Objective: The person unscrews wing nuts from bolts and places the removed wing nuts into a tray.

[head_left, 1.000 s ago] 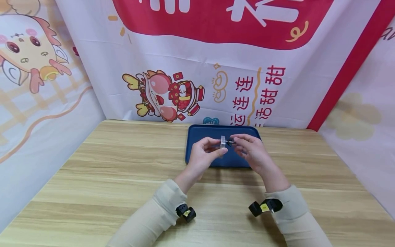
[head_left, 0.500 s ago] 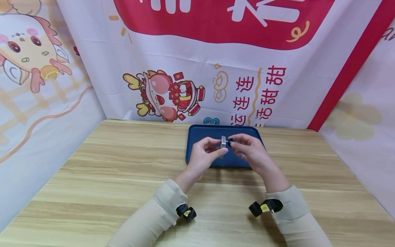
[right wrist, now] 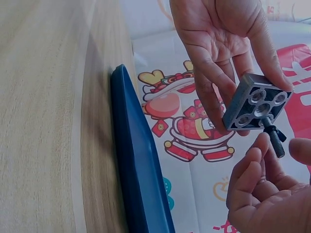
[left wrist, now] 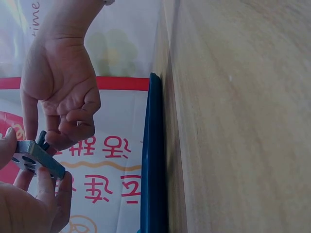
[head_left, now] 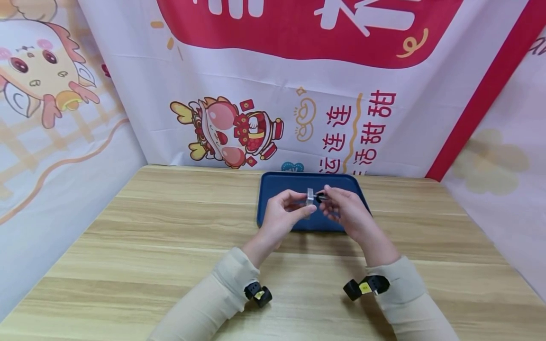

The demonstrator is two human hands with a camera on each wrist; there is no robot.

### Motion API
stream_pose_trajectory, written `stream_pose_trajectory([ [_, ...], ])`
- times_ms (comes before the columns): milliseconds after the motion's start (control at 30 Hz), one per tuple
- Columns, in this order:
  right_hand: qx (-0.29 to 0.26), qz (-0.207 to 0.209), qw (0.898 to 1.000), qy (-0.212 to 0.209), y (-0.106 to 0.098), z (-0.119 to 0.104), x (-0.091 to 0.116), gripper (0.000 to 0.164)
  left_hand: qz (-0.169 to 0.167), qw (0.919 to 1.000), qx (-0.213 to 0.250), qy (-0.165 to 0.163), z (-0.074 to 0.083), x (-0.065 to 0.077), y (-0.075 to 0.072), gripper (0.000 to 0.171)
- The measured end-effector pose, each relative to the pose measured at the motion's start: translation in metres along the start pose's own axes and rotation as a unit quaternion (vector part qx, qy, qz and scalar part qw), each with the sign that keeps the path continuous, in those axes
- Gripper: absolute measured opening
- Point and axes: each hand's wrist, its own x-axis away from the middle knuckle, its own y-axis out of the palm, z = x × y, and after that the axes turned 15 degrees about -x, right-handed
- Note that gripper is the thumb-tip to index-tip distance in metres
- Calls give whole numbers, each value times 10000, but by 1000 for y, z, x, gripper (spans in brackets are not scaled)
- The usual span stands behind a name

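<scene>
My left hand [head_left: 279, 210] grips a small square metal plate [right wrist: 253, 107] with several round holes, holding it on edge over the blue tray. A threaded bolt [right wrist: 277, 145] juts from the plate's face towards my right hand [head_left: 351, 215], and a black wing nut [right wrist: 272, 129] sits partway along it. In the right wrist view the right index fingertip is right at the wing nut. The thumb stands a little apart on the bolt's other side, and the remaining fingers are loosely bent.
The blue tray [head_left: 294, 180] lies at the back of the wooden table [head_left: 179, 227], beneath both hands. Printed cloth [head_left: 256, 66] hangs behind the table and along both sides. A black wrist camera [head_left: 258, 294] is strapped over each sleeve.
The right fingers have moved about the wing nut, closing in on it half a second ago and now drawn slightly apart from it. The left hand and plate have stayed nearly still.
</scene>
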Motion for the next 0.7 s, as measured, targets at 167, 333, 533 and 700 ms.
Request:
stream_pose_trajectory([
  [167,-135,-20,9999,8,0,0,1,29,-12,10000,9,19,-1,0,1,31],
  [333,-246,-33,9997,-34,0,1,0,26,-8,10000,33,28,0,0,1,31],
  [533,-561,-126,9983,-101,0,1,0,21,15,10000,57,61,0,1,0,31],
  [700,-693,-186,9973,-131,-1,0,0,15,38,10000,21,11,0,0,0,31],
])
